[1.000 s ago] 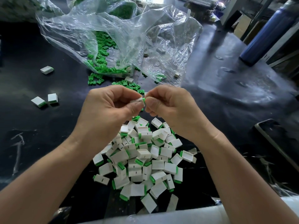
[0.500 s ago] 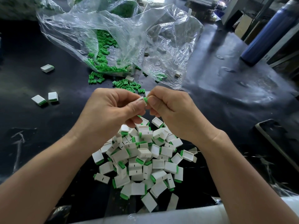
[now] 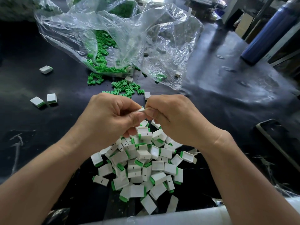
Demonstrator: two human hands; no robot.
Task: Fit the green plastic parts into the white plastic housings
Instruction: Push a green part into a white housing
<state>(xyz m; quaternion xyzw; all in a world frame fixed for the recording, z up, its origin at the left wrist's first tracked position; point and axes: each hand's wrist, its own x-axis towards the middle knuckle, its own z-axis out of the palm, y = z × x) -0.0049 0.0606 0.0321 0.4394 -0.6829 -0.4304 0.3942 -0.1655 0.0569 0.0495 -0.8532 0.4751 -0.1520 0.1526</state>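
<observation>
My left hand [image 3: 107, 119] and my right hand [image 3: 175, 120] meet above the middle of the black table. Together they pinch one small white housing [image 3: 140, 109]; a sliver of green shows at its far edge, and the fingers hide the rest. Below the hands lies a pile of white housings with green parts fitted [image 3: 142, 163]. Loose green parts [image 3: 125, 86] are scattered on the table just beyond the hands. More green parts [image 3: 102, 54] spill from a clear plastic bag [image 3: 129, 34] at the back.
Three fitted housings lie apart at the left: one [image 3: 46, 69] farther back, two [image 3: 43, 100] nearer. A single white housing [image 3: 146, 95] sits by my right hand. A blue bottle [image 3: 269, 31] stands at the back right. A dark flat object [image 3: 276, 137] lies at the right.
Both hands have stayed together around the small housing, shifting slightly. Less of the green part shows between the fingertips than a second ago.
</observation>
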